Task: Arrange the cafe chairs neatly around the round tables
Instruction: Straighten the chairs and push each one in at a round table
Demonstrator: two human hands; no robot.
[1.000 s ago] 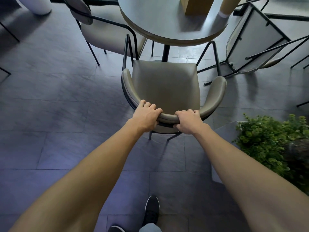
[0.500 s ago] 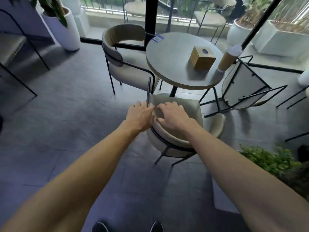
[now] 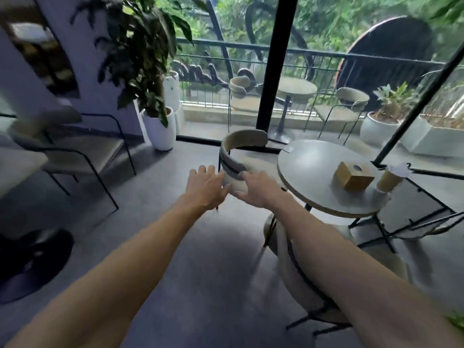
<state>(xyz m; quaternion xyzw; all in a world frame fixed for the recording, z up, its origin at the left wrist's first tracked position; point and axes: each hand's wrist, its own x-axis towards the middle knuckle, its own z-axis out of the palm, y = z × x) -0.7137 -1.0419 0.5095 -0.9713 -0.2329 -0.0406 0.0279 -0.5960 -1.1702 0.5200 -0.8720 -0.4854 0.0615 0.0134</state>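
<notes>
Chair (image 3: 244, 136) at frame centre, just left of tabletop (image 3: 313, 167). Left hand (image 3: 206, 188) and right hand (image 3: 259, 190) spread wide, holding nothing. Fingers (image 3: 209, 170) at chair's near end, contact unclear through blur. Second chair (image 3: 296, 270) at lower right.

Beige chair (image 3: 239, 146), grey round table (image 3: 319, 167)

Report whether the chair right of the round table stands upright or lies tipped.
Tipped. The chair shows its seat underside, its black legs sticking out sideways.
</notes>
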